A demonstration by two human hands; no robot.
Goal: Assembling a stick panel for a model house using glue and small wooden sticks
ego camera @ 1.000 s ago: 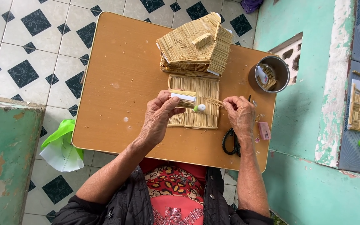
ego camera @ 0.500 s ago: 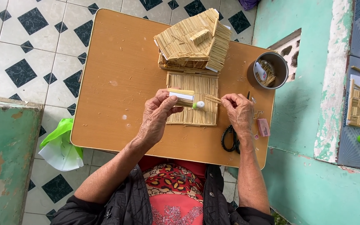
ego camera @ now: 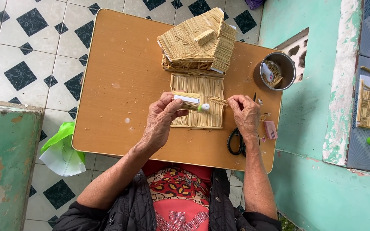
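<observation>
Glue tube (ego camera: pixel 190 101), white and yellow with a pale green tip, lies crosswise in the left hand (ego camera: pixel 161 117), whose fingers curl shut around its body. Its tip points toward the right hand (ego camera: pixel 245 112), which pinches a thin stick (ego camera: pixel 219 102) between fingertips, the other fingers folded loosely. Tip and stick end sit just beside each other; whether they touch cannot be told. Both hands hover over a flat panel of sticks (ego camera: pixel 198 99) lying on the brown table (ego camera: pixel 120 81). Just behind the panel stands a small house built of sticks (ego camera: pixel 195 42), touching the panel's far edge. To the right of the house sits a metal cup (ego camera: pixel 279 70) holding sticks and a small tube. Black scissors (ego camera: pixel 235 141) lie near the right wrist, partly hidden by it, and a small pink object (ego camera: pixel 270 129) lies just beside them by the table's edge. Left of the table, on the tiled floor, lies a green and white bag (ego camera: pixel 61 147).
</observation>
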